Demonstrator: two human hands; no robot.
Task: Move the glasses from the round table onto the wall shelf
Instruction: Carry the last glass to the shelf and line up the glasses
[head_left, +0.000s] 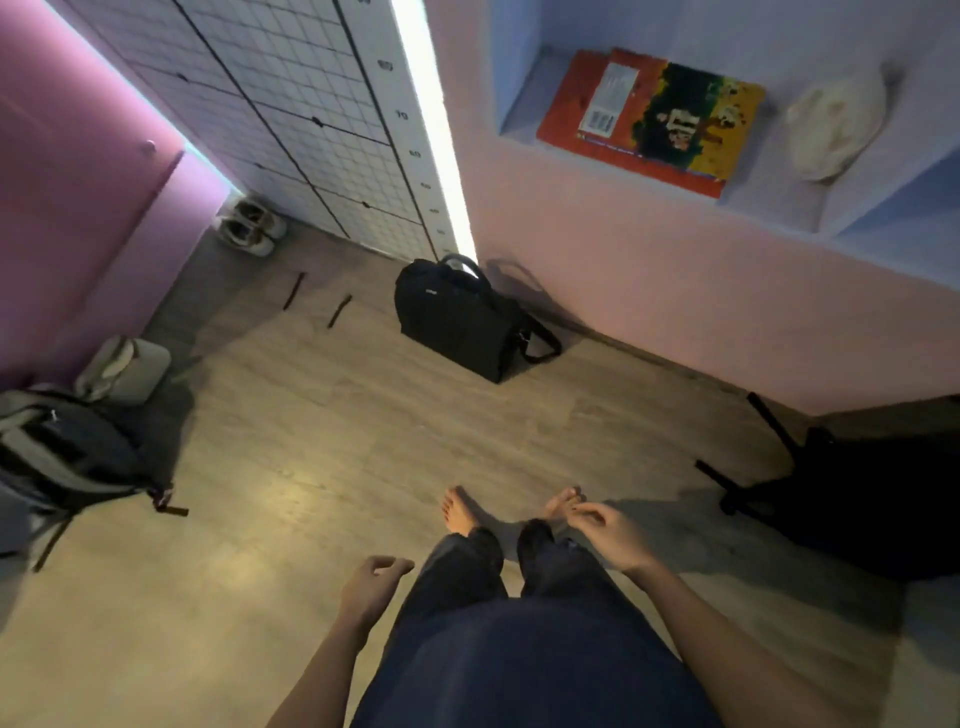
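While both hands, left hand (375, 581) and right hand (609, 535), hang empty with fingers loosely curled, no glasses in sight; wall shelf (769, 171) sits up-right, nearer the right.

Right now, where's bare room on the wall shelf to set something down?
Bare patch on the wall shelf lies between the book and the white cloth; another narrow strip left of the book by the niche wall. Book takes the most room. Both hands are empty.

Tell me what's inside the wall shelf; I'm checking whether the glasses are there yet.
In the wall shelf lie an orange book and a white cloth-like bundle. No glasses show. The niche's right part runs out of frame.
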